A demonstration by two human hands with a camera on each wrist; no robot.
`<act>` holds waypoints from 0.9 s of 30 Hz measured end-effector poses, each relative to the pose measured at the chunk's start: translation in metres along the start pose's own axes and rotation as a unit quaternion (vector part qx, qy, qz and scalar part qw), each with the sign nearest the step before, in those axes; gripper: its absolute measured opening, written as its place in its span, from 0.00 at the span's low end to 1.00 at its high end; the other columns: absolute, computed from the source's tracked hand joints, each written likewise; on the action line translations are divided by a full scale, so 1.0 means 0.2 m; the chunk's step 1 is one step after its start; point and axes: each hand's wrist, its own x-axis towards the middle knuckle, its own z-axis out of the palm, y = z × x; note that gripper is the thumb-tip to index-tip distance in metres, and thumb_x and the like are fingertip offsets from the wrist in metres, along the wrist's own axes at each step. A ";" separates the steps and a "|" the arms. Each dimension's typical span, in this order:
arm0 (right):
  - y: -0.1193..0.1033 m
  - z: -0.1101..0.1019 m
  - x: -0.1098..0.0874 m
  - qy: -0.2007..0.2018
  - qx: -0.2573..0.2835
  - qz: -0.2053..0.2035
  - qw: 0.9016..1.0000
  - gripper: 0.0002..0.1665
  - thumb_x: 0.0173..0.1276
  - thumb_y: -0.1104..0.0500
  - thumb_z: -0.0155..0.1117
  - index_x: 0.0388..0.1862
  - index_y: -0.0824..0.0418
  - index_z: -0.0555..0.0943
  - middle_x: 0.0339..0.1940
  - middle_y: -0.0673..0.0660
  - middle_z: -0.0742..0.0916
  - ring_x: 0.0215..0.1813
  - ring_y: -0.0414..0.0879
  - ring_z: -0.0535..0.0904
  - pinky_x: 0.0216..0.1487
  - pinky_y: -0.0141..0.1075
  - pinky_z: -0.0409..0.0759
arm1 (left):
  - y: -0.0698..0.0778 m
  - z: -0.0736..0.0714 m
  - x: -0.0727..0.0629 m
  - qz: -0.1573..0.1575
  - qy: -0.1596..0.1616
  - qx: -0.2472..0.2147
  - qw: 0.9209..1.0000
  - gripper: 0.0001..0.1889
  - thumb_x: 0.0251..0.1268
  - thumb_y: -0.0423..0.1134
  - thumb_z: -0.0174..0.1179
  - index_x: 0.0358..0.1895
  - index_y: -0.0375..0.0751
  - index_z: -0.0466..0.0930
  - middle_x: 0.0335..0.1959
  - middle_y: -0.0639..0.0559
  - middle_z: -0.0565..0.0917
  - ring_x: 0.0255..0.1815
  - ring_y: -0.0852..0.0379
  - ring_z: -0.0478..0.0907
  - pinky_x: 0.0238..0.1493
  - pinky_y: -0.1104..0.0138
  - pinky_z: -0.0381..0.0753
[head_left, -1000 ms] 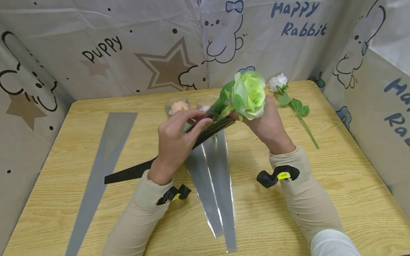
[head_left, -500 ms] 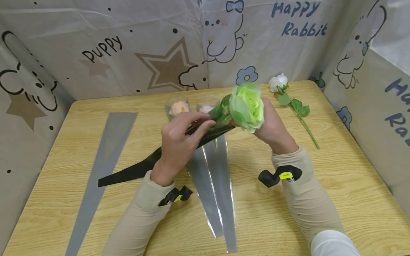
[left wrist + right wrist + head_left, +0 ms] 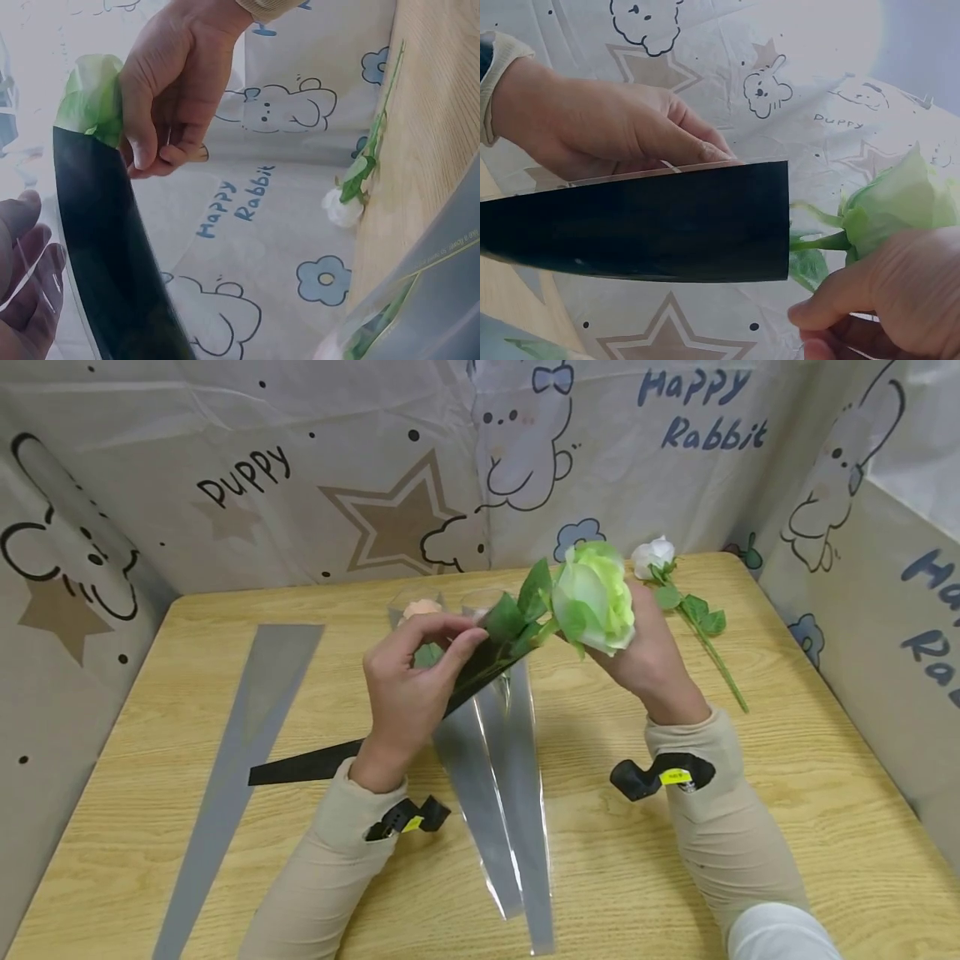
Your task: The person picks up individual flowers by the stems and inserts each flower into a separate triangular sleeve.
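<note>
My left hand [image 3: 405, 693] pinches the upper edge of a black flower sleeve [image 3: 645, 225] with a clear front, held slanted above the table. A light green artificial rose [image 3: 592, 597] stands with its bloom outside the wide mouth, its leaves at the opening and its lower stem within. My right hand [image 3: 641, 660] is behind the bloom in the head view; in the right wrist view its curled thumb and fingers hold the rose low on the bloom. Their exact contact is partly hidden.
Two grey-backed clear sleeves [image 3: 528, 793] lie under the hands, a peach rose [image 3: 422, 607] in one. A flat grey sleeve [image 3: 247, 735] lies on the left. A loose white rose [image 3: 654, 558] is at the back right of the wooden table [image 3: 795, 793], near the printed cloth wall.
The green rose dipped towards the sleeve, then rose again with my right hand, moving right. More leaf and stem now show at the mouth. My left hand has shifted slightly left, still pinching the sleeve.
</note>
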 end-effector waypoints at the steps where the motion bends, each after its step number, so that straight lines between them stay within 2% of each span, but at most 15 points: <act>1: -0.01 0.00 0.00 -0.006 -0.008 0.004 1.000 0.18 0.60 0.76 0.69 0.49 0.74 0.79 0.39 0.37 0.84 0.46 0.34 0.79 0.60 0.30 0.77 | 0.00 0.00 0.00 0.002 0.000 0.002 1.000 0.11 0.54 0.25 0.76 0.40 0.28 0.86 0.37 0.37 0.91 0.31 0.53 0.82 0.40 0.77 0.82; 5: -0.01 0.02 -0.01 -0.027 -0.054 0.017 0.998 0.20 0.61 0.75 0.71 0.52 0.75 0.79 0.43 0.56 0.87 0.47 0.30 0.79 0.61 0.27 0.78 | -0.01 0.00 0.00 0.007 -0.002 0.011 1.000 0.12 0.54 0.26 0.76 0.41 0.28 0.86 0.37 0.37 0.90 0.31 0.51 0.82 0.39 0.76 0.82; 8: -0.02 0.03 -0.01 -0.034 -0.084 0.023 0.996 0.20 0.62 0.74 0.71 0.53 0.75 0.79 0.46 0.68 0.86 0.49 0.32 0.79 0.61 0.29 0.78 | 0.00 0.00 0.00 0.008 -0.003 0.018 1.000 0.12 0.54 0.28 0.76 0.41 0.28 0.86 0.38 0.38 0.90 0.31 0.51 0.82 0.39 0.74 0.83; 13: -0.02 0.02 0.00 -0.028 -0.111 0.035 0.993 0.21 0.63 0.73 0.68 0.55 0.73 0.79 0.50 0.70 0.86 0.53 0.45 0.80 0.67 0.43 0.78 | 0.00 0.00 0.00 0.007 0.006 0.018 1.000 0.11 0.56 0.28 0.76 0.41 0.29 0.86 0.37 0.38 0.91 0.31 0.52 0.82 0.38 0.74 0.83; 15: -0.02 0.01 0.00 -0.026 -0.110 0.036 0.993 0.22 0.63 0.73 0.68 0.56 0.73 0.79 0.52 0.70 0.86 0.54 0.47 0.80 0.69 0.46 0.77 | 0.00 0.00 0.00 0.004 0.016 0.009 1.000 0.10 0.56 0.27 0.75 0.40 0.30 0.86 0.36 0.39 0.90 0.30 0.53 0.81 0.38 0.74 0.82; 20: 0.00 0.01 0.01 -0.026 -0.103 0.038 0.994 0.25 0.62 0.74 0.69 0.59 0.72 0.79 0.54 0.69 0.87 0.56 0.46 0.80 0.70 0.46 0.77 | -0.01 -0.01 0.01 0.006 0.035 -0.008 0.999 0.08 0.57 0.24 0.73 0.38 0.29 0.85 0.34 0.38 0.90 0.31 0.56 0.81 0.39 0.75 0.80; 27: 0.02 -0.01 0.02 -0.023 -0.114 0.019 0.993 0.25 0.60 0.75 0.68 0.58 0.73 0.79 0.53 0.70 0.87 0.58 0.56 0.81 0.70 0.50 0.77 | 0.00 -0.02 0.02 0.010 0.049 0.000 0.999 0.08 0.57 0.25 0.74 0.38 0.28 0.86 0.35 0.37 0.90 0.30 0.55 0.81 0.39 0.75 0.80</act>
